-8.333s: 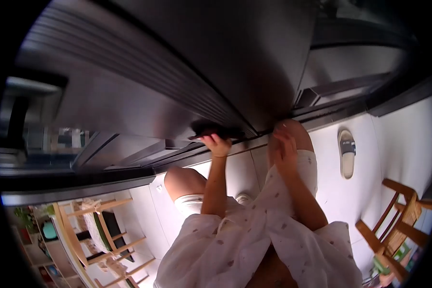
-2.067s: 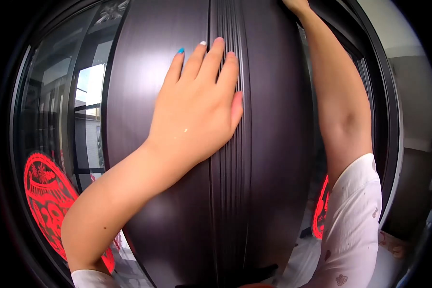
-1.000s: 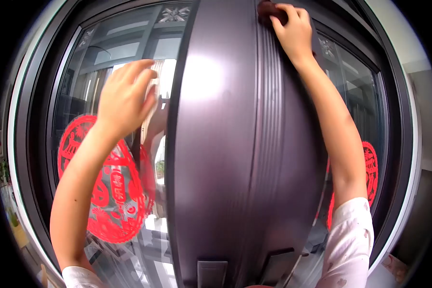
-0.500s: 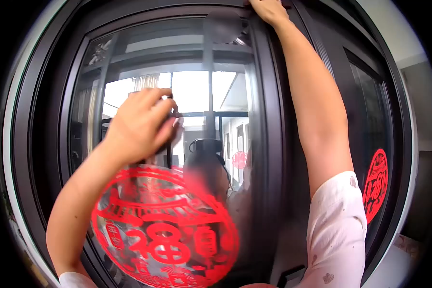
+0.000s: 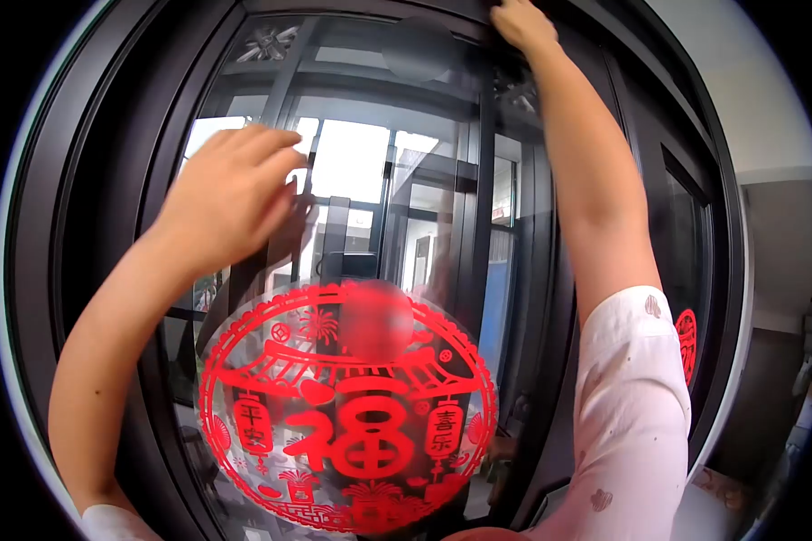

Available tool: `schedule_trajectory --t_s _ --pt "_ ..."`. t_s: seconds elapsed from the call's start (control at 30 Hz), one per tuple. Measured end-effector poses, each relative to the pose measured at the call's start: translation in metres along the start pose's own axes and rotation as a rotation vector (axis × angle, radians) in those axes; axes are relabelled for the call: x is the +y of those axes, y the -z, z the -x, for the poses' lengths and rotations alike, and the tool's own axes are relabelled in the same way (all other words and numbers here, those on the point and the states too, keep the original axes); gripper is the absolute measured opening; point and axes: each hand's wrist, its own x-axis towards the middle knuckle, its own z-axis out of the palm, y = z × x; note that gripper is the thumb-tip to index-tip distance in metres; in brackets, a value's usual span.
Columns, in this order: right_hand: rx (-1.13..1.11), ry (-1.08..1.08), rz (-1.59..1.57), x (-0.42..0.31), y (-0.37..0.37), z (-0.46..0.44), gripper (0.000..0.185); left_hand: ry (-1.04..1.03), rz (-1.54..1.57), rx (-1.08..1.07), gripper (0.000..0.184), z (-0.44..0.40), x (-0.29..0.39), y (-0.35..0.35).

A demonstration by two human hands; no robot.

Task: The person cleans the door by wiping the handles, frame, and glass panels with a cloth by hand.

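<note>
My left hand [image 5: 230, 194] is raised at the left before the glass pane [image 5: 352, 117], fingers loosely bent and apart from the thumb, with nothing seen in it. High up at the top edge, my right hand [image 5: 525, 25] is closed against the dark frame. Only a sliver of dark cloth shows at its fingertips, most of it cut off by the view. Below and between my arms, a round red paper-cut sticker [image 5: 361, 433] with Chinese characters is on the glass.
A dark door frame [image 5: 86, 117] surrounds the pane on the left. On the right are another dark panel with narrow glass [image 5: 686, 216] and part of a second red sticker [image 5: 687, 347]. Windows and a blurred figure are reflected in the glass. A pale wall [image 5: 740, 117] stands at the far right.
The view has swung from the ridged dark door panel to the glass pane and its sticker. My left hand has left the panel and is raised before the glass; my right hand stays high.
</note>
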Motion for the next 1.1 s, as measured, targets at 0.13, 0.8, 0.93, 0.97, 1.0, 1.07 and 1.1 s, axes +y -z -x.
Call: schedule_trajectory --t_s 0.13,0.8,0.93,0.97,1.0,1.07,1.1 --pt "-0.118 -0.296 0.204 0.154 -0.018 -0.007 0.055 0.133 -0.089 -0.081 0.016 0.021 -0.013 0.027" --pt "-0.032 -0.074 0.197 0.163 -0.051 -0.031 0.053 0.495 -0.344 -0.093 0.05 0.095 -0.076 0.014" --pt "-0.099 0.306 0.626 0.083 -0.066 -0.06 0.035 0.426 -0.308 -0.029 0.05 0.087 -0.083 0.012" --pt "-0.066 0.358 0.606 0.049 -0.071 -0.065 0.032 0.417 -0.312 -0.029 0.05 0.087 -0.084 0.013" --pt "0.049 0.374 0.492 0.026 -0.084 -0.072 0.03 0.411 -0.319 -0.028 0.049 0.086 -0.083 0.015" --pt "-0.033 0.439 0.475 -0.052 -0.077 -0.073 0.029 0.395 -0.325 -0.018 0.047 0.086 -0.084 0.015" --pt "0.018 0.48 0.367 -0.079 -0.086 -0.077 0.029 0.402 -0.318 -0.015 0.046 0.087 -0.083 0.014"
